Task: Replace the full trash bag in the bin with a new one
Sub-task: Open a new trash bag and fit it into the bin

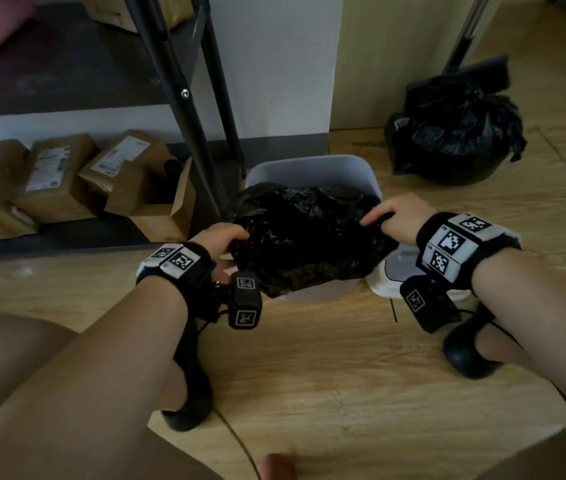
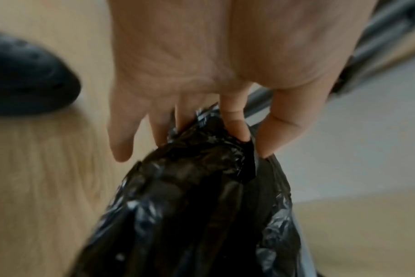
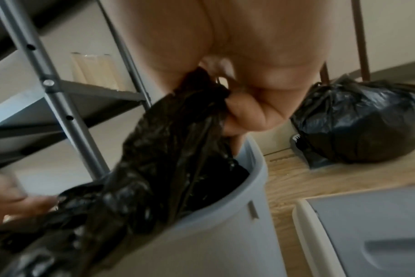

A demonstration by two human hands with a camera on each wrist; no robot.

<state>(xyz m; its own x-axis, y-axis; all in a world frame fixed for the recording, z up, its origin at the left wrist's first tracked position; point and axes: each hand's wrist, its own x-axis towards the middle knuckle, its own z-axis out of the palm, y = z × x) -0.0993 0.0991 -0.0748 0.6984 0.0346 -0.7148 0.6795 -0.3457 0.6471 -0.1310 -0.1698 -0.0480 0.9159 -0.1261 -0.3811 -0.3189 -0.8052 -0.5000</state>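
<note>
We see the left hand [image 1: 220,242] at the near left edge of the black trash bag [image 1: 309,237], its fingers [image 2: 235,129] curled into a bunched fold of the plastic with the thumb on the other side, so it grips the bag; the little finger hangs free beside the fold; the right hand [image 1: 395,216] is at the bag's right edge, fingers and thumb closed on a gathered handful of the film, which the right wrist view shows pulled up in a taut pleat from the opening; the bag lies spread over the mouth of the grey bin [image 1: 312,168], part of it down inside and part draped over the near rim, while the far rim is bare; the bin stands on the wooden floor [image 1: 343,375] beside the dark metal legs of a shelf rack [image 1: 184,95]; just right of the bin, on the floor, lies a white and grey lid [image 3: 367,230], largely hidden in the head view by the right wrist; farther right and behind, well apart from the bin, a tied full trash bag [image 1: 461,133] sits on a dustpan at the foot of a broom [image 1: 465,67]; at left, under the rack, cardboard boxes [image 1: 56,174] are stacked against the wall, one with its flap open; both wrists carry black bands with printed markers.
</note>
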